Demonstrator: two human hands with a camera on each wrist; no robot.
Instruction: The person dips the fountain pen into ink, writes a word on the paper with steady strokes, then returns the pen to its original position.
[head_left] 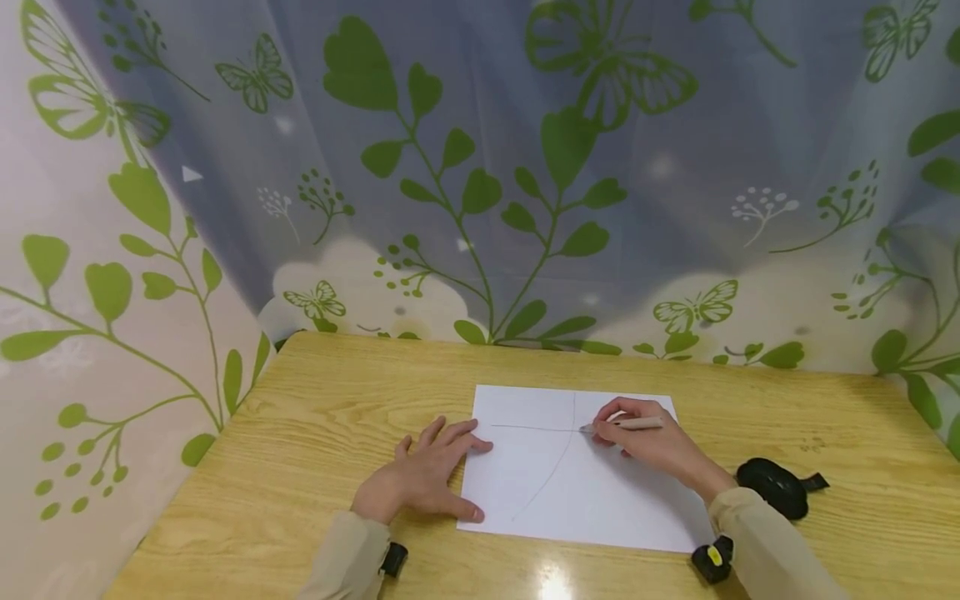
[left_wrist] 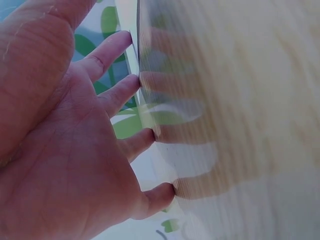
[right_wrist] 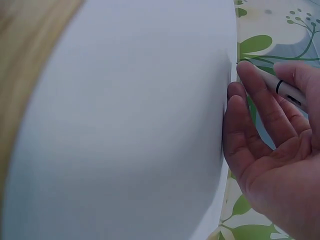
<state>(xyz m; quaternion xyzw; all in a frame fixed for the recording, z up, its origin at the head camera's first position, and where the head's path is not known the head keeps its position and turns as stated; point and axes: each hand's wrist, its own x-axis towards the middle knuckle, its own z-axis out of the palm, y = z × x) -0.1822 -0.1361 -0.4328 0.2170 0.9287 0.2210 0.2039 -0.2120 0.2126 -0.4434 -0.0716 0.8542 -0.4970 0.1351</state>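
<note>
A white sheet of paper [head_left: 622,508] lies on the wooden table and bears thin drawn lines: one level, one upright at the top, and a curve running down to the lower left. My right hand [head_left: 652,437] pinches a light-coloured pen [head_left: 637,423], its tip at the spot where the lines meet. In the right wrist view the pen [right_wrist: 270,80] shows a dark band, and the curled fingers rest against the paper [right_wrist: 125,110]. My left hand [head_left: 423,475] lies with fingers spread at the paper's left edge, thumb and index fingertip on the sheet.
A black oval case [head_left: 772,487] with a strap sits on the wooden table [head_left: 315,417], right of the right forearm. Black wrist devices [head_left: 712,560] are on both wrists. A curtain [head_left: 480,208] with green leaves and butterflies hangs behind the table and along its left side.
</note>
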